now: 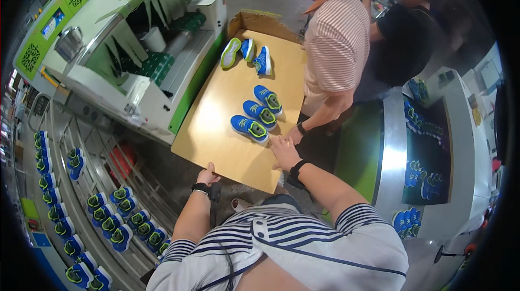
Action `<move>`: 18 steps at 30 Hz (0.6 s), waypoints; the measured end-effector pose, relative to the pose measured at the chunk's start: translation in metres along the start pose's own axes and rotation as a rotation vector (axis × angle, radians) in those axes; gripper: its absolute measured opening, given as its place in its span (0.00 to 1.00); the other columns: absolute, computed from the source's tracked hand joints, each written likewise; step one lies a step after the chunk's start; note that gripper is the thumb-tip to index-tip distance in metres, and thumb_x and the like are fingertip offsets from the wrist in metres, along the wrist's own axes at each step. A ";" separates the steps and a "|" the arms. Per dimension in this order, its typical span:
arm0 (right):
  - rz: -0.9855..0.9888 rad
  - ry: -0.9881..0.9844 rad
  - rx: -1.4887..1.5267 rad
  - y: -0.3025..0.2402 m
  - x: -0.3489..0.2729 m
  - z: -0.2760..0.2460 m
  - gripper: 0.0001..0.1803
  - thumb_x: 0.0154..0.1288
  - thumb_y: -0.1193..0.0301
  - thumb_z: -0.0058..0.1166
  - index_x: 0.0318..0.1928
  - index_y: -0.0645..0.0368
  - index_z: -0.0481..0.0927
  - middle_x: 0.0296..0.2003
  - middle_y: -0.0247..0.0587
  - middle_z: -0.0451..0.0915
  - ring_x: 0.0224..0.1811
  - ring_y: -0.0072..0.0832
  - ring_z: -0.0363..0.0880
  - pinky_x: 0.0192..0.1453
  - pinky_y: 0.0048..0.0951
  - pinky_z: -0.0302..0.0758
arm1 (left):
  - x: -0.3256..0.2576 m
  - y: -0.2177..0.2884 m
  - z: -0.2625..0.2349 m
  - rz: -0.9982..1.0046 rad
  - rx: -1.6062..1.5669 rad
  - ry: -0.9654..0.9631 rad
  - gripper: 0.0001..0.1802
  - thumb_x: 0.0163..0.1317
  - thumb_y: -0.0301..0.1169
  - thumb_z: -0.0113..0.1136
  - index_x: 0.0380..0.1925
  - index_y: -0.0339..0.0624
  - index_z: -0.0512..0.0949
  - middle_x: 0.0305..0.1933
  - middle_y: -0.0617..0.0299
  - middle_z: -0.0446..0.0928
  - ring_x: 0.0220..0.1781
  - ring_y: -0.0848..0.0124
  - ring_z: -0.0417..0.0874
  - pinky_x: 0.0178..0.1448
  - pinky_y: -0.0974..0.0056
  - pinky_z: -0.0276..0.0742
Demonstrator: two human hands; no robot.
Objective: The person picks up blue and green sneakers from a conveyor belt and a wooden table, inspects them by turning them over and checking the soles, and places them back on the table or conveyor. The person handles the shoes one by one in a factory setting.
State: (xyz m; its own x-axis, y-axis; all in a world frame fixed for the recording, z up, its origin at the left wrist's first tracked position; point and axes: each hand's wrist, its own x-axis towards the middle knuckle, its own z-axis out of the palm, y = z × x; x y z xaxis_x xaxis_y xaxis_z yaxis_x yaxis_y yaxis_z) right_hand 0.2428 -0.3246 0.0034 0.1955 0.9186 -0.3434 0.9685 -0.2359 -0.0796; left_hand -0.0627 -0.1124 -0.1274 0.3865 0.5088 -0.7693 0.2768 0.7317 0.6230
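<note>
My left hand (207, 175) is at the near edge of a tan tabletop board (208, 128), thumb on top and the other fingers partly hidden at the edge. My right hand (285, 153) lies on the board's right edge with its fingers stretched out, close behind the heel of a blue sneaker (249, 127). Beyond that one stand a second blue sneaker (259, 113) and a third (267, 99), all with lime-green linings. Farther back are an upright blue sneaker (262, 61), another sneaker (247, 49) and one showing its pale sole (231, 53).
A co-worker in a striped shirt (338, 36) stands right of the board, a hand (295, 133) beside mine. At left are a white-green machine (135, 9) and metal racks (81, 145) holding several sneakers. A conveyor machine (392, 150) stands at right. Another person (403, 42) is behind.
</note>
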 end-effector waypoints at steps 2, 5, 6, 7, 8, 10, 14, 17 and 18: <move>0.000 -0.008 -0.012 -0.012 -0.003 0.004 0.53 0.47 0.48 0.74 0.70 0.58 0.67 0.77 0.49 0.53 0.81 0.49 0.46 0.79 0.65 0.45 | -0.011 -0.012 -0.015 -0.042 -0.060 -0.020 0.25 0.77 0.49 0.49 0.59 0.38 0.71 0.54 0.55 0.81 0.51 0.64 0.85 0.51 0.57 0.85; -0.007 0.015 -0.031 -0.033 -0.007 0.012 0.54 0.43 0.50 0.77 0.69 0.60 0.68 0.76 0.49 0.54 0.80 0.48 0.49 0.77 0.65 0.48 | -0.031 -0.019 -0.031 -0.053 -0.140 -0.064 0.24 0.78 0.47 0.46 0.61 0.38 0.69 0.58 0.53 0.79 0.57 0.61 0.83 0.56 0.54 0.84; 0.000 0.015 -0.052 -0.036 -0.009 0.013 0.54 0.42 0.51 0.77 0.69 0.61 0.68 0.76 0.49 0.54 0.79 0.48 0.50 0.77 0.65 0.49 | -0.034 -0.019 -0.033 -0.062 -0.114 -0.078 0.24 0.78 0.47 0.46 0.61 0.38 0.69 0.59 0.53 0.79 0.58 0.60 0.83 0.56 0.54 0.84; -0.006 0.052 -0.076 -0.042 -0.011 0.015 0.53 0.42 0.52 0.77 0.67 0.62 0.69 0.75 0.50 0.55 0.79 0.50 0.50 0.77 0.64 0.51 | -0.038 -0.018 -0.036 -0.070 -0.087 -0.092 0.24 0.79 0.46 0.46 0.61 0.39 0.69 0.59 0.53 0.79 0.58 0.60 0.83 0.56 0.55 0.84; -0.004 0.050 -0.072 -0.049 -0.013 0.018 0.53 0.42 0.52 0.77 0.67 0.62 0.69 0.75 0.49 0.56 0.79 0.49 0.50 0.77 0.64 0.51 | -0.041 -0.016 -0.039 -0.079 -0.060 -0.107 0.24 0.79 0.46 0.45 0.62 0.39 0.69 0.59 0.53 0.79 0.58 0.60 0.83 0.56 0.55 0.84; 0.002 0.048 -0.079 -0.056 -0.016 0.017 0.53 0.41 0.52 0.77 0.67 0.62 0.69 0.74 0.49 0.56 0.79 0.49 0.50 0.77 0.64 0.52 | -0.043 -0.017 -0.044 -0.076 -0.075 -0.138 0.24 0.79 0.46 0.45 0.62 0.39 0.68 0.59 0.52 0.78 0.58 0.60 0.83 0.56 0.55 0.83; 0.022 0.045 -0.077 -0.055 -0.018 0.018 0.53 0.42 0.53 0.77 0.67 0.63 0.69 0.74 0.49 0.56 0.79 0.48 0.50 0.76 0.65 0.52 | -0.053 -0.008 -0.040 -0.095 -0.053 -0.169 0.24 0.79 0.45 0.46 0.63 0.40 0.68 0.60 0.50 0.78 0.58 0.58 0.83 0.54 0.54 0.84; 0.031 0.021 -0.086 -0.058 -0.014 0.013 0.52 0.43 0.53 0.77 0.67 0.63 0.69 0.74 0.50 0.56 0.79 0.48 0.50 0.76 0.65 0.53 | -0.060 -0.002 -0.039 -0.056 0.070 -0.104 0.25 0.77 0.44 0.49 0.65 0.41 0.64 0.63 0.49 0.75 0.58 0.53 0.83 0.52 0.51 0.84; 0.041 0.012 -0.097 -0.059 -0.014 0.014 0.52 0.43 0.53 0.77 0.67 0.63 0.69 0.74 0.50 0.56 0.79 0.48 0.50 0.76 0.65 0.53 | -0.062 0.000 -0.035 -0.053 0.038 -0.079 0.26 0.77 0.43 0.50 0.66 0.41 0.63 0.63 0.48 0.75 0.58 0.50 0.82 0.52 0.49 0.84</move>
State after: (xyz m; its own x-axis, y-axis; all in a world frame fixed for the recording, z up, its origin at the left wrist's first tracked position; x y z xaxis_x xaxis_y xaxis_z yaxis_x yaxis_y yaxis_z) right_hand 0.1810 -0.3281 -0.0003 0.2366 0.9127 -0.3332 0.9699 -0.2420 0.0258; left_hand -0.1181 -0.1283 -0.0846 0.4387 0.4312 -0.7884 0.3309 0.7382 0.5879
